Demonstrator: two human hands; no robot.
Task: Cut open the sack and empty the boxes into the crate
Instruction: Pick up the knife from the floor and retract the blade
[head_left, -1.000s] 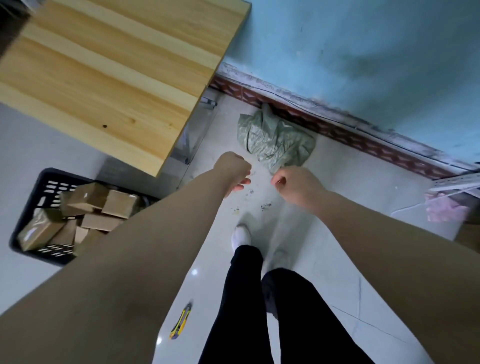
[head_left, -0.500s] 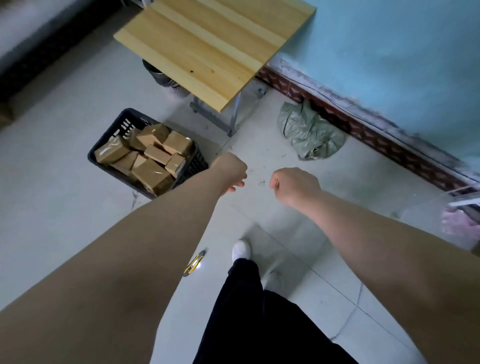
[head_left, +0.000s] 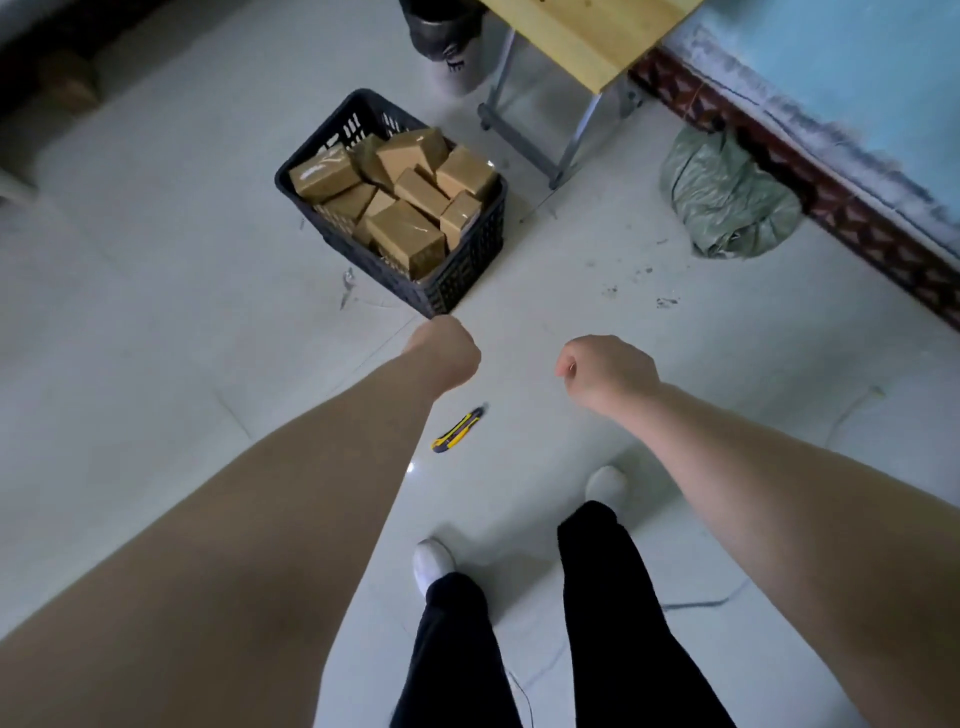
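Note:
A black plastic crate (head_left: 470, 270) stands on the floor, filled with several brown cardboard boxes (head_left: 410, 239). The green sack (head_left: 727, 202) lies crumpled and flat against the wall at the right. A yellow and black utility knife (head_left: 457, 430) lies on the tiles between my arms. My left hand (head_left: 447, 353) hovers just in front of the crate's near corner, fingers curled shut on nothing. My right hand (head_left: 605, 371) is also a loose fist, empty, to the right of the knife.
A wooden folding table (head_left: 582, 36) with metal legs stands behind the crate, a dark bin (head_left: 447, 47) beside it. The blue wall with a red patterned skirting (head_left: 831, 197) runs along the right. My legs and white shoes (head_left: 434, 564) are below.
The view has swung left and back from the sack: crate and knife now sit in front of me, the sack is farther right. Both hands stay curled and empty.

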